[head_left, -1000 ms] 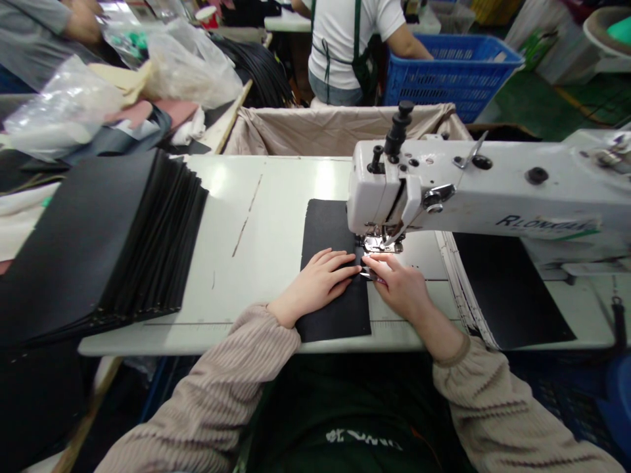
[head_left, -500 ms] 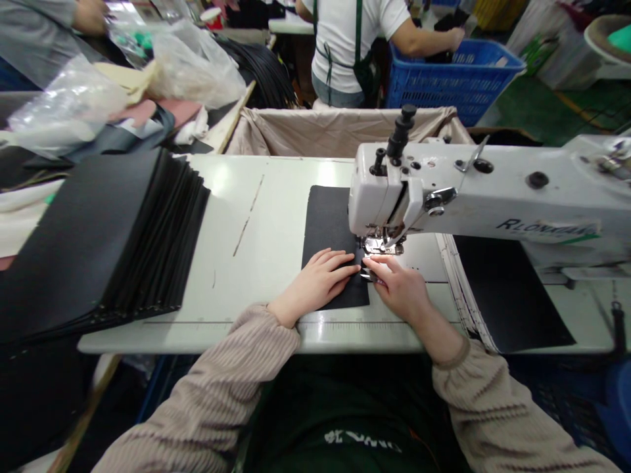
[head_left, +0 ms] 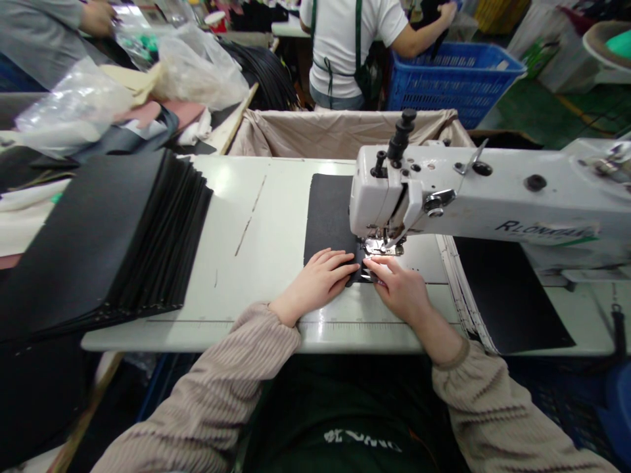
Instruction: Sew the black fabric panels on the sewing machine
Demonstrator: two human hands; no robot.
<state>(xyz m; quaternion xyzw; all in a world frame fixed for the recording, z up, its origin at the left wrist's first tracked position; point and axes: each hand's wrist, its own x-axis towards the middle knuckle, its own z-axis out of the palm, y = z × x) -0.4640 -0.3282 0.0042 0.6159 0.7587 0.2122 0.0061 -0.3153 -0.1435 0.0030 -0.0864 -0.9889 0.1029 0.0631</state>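
A black sheet of leather-like material (head_left: 329, 213) lies flat on the sewing machine's table, its right edge under the presser foot (head_left: 382, 247). My left hand (head_left: 323, 279) rests on the near part of the sheet, fingers stretched out and spread. Close in front of the presser foot, my right hand (head_left: 400, 286) has its thumb and index finger at the sheet's right edge. Its curled fingers hold thread snips (head_left: 369, 275), whose pointed metal blades stick out to the left; the rest of the snips is hidden in the palm. The needle is hard to make out.
The white sewing machine (head_left: 473, 190) spans the right side. A tall stack of black sheets (head_left: 98, 230) stands left, and more black sheets (head_left: 513, 295) lie right. Behind the table are a beige cloth-lined bin (head_left: 315, 131), a blue crate (head_left: 444, 82) and a co-worker in white (head_left: 335, 52).
The black sheet has slid away from me under the presser foot, its near edge now close to my fingers. My hands stay nearly in place. The co-worker's arm has risen above the crate.
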